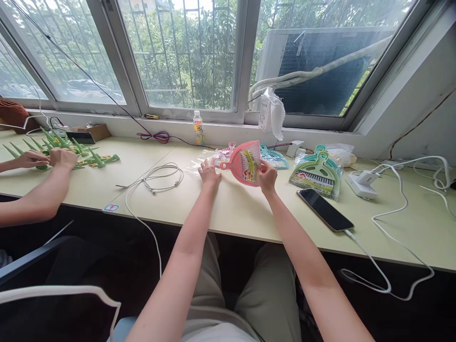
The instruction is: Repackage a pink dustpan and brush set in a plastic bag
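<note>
Pink dustpan point(236, 166) at centre, pinched in right grip point(267, 177), seemingly unbagged, label point(250, 164) on; left grip point(209, 174) spread beside plastic point(194, 164); green dustpans point(316, 173), centre right, still bagged.

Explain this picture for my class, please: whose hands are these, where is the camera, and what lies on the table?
There is no machine: a person works bare-handed, and the one picture comes from a camera on their head, looking forward and down. The right hand holds a pink dustpan by its wide end; the left hand is spread beside the handle, near clear plastic. On the table lie a phone, a charger and wrapped dustpans. At far left, another person's hands handle green parts.
</note>
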Demonstrator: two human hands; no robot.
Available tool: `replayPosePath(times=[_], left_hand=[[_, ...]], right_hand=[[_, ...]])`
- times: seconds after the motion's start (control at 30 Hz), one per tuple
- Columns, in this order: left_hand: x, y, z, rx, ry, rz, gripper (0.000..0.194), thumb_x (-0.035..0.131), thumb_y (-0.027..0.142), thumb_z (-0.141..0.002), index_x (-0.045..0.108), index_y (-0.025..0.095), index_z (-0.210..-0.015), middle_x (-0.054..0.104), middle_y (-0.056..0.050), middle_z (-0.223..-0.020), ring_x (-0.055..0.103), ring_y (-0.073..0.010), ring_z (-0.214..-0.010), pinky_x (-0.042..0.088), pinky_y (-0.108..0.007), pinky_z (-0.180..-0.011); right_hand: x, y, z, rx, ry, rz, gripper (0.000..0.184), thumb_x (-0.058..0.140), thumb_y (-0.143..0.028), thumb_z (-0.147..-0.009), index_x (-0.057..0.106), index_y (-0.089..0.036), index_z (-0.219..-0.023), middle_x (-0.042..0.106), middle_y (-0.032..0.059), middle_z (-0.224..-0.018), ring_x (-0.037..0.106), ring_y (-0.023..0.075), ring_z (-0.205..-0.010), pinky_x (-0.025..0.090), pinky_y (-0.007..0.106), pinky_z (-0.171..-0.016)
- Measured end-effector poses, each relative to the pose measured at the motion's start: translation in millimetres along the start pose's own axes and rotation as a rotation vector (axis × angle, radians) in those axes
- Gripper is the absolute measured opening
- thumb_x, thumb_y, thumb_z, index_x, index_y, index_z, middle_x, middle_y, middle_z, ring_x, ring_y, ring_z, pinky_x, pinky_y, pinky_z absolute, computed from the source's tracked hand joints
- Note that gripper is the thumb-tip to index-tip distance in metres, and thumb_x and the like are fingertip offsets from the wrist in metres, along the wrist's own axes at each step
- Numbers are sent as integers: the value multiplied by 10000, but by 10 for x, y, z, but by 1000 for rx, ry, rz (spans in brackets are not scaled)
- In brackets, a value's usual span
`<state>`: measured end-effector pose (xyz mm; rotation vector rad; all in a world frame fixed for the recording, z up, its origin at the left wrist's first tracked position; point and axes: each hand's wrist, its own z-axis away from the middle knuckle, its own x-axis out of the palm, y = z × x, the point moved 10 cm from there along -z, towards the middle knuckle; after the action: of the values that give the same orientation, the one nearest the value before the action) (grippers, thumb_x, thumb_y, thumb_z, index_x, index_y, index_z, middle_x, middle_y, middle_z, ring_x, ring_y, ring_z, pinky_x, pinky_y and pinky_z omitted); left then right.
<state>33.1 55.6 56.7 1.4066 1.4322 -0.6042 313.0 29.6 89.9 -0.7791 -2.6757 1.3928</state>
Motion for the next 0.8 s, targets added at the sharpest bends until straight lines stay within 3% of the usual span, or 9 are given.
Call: replayPosePath(times=[0.23,0.43,0.53,0.67,0.8], left_hand=[[30,51,6,19,-26,-20,908,699,343,-825,258,206,-1607,324,-136,-1634,287,-358,-1504,279,-486,-1218],[-35,247,77,130,-3,-56,992,698,236,-816,138,188,-1634,240,-147,-1667,257,-348,-1519,281,-468,-1221],[-102,366,128,206,49,-83,954,645,190,-837,124,181,-1636,236,-152,-1667,254,-314,-1519,255,-462,-1232],[-165,420,155,217,102,-88,865,536,204,-895,91,122,-1633,270,-171,-1650,278,-301,-1505,261,-458,-1225],[-198,521,190,258,125,-68,742,412,188,-938,148,106,-1627,279,-150,-1652,275,-277,-1511,240,-445,-1235]], right_hand=[[-74,25,44,23,103,5,325,629,-336,-833,732,-176,-1096,766,115,-969,728,269,-904,542,423,-908],[51,89,67,86,35,-83,329,629,-324,-810,737,-187,-1089,769,112,-1007,734,281,-921,537,443,-915],[55,157,68,132,47,-125,339,643,-334,-785,739,-181,-1071,771,111,-1002,734,281,-924,534,452,-926],[-74,291,67,205,170,-143,380,657,-369,-766,734,-165,-1076,773,111,-943,732,287,-901,545,461,-911],[-138,415,48,246,243,-242,426,640,-411,-772,716,-166,-1112,772,112,-945,733,292,-922,579,444,-848]])
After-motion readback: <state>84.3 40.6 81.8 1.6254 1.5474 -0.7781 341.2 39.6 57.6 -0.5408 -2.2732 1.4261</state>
